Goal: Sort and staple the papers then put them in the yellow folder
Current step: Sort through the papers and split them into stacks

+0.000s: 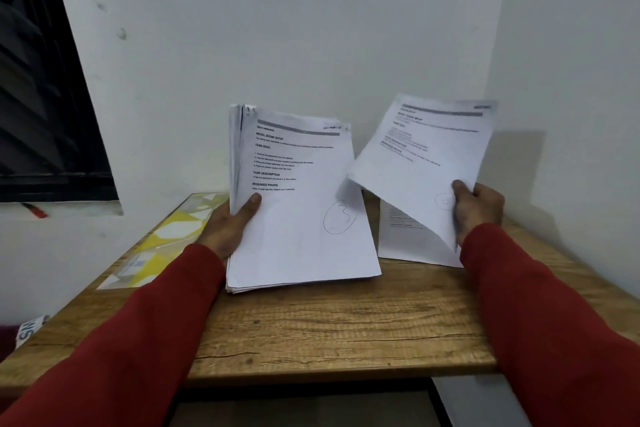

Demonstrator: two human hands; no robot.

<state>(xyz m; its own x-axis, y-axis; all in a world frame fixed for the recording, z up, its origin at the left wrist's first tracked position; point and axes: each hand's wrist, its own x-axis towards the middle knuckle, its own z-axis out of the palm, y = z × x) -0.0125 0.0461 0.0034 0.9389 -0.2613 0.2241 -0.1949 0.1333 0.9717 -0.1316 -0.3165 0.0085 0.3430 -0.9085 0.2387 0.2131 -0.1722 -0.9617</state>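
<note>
The left hand [230, 225] grips a thick stack of papers [301, 204] by its left edge, thumb pressed on the top page, above the wooden table [346, 322]. The right hand [478, 208] pinches a single sheet [426, 156], lifted over another sheet [401, 236] lying on the table's far right. The yellow folder [166, 239] lies at the far left.

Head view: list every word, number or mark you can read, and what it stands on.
"INITIAL SCENE SETUP", "TASK GOAL", "TASK DESCRIPTION", "REQUIRED PROPS": headings on the top sheet of the stack in the left hand.
"3", circled by hand: same sheet.
Its small print: unreadable.
Single sheet in the right hand: blurred.
"SM": partial, on a white tag.
</note>
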